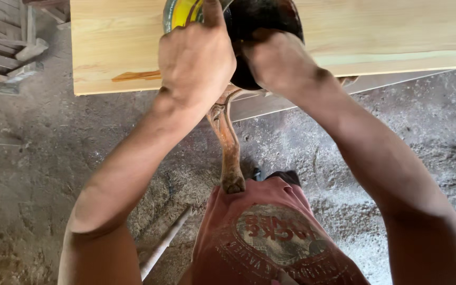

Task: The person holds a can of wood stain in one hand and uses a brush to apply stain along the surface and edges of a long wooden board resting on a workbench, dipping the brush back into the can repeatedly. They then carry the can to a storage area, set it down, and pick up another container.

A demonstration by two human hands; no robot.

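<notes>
While pressed onto the pale board [133, 47], both hands' grips [196, 60] [278, 60] closed around a dark power tool [262, 18].

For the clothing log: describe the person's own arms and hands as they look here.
Both arms are bare to above the elbow, with no sleeves in view. The left hand and right hand wear no gloves, rings or watch. No cables or markings show. Below them, a faded red printed shirt.

A rough woodworking shop

A pale planed wooden board [344, 31] lies across the top of the view, above a dirt floor [38, 174] strewn with sawdust [344, 211]; stacked timber offcuts [6, 53], somewhat blurred, sit at the far left, probably scrap wood.
</notes>
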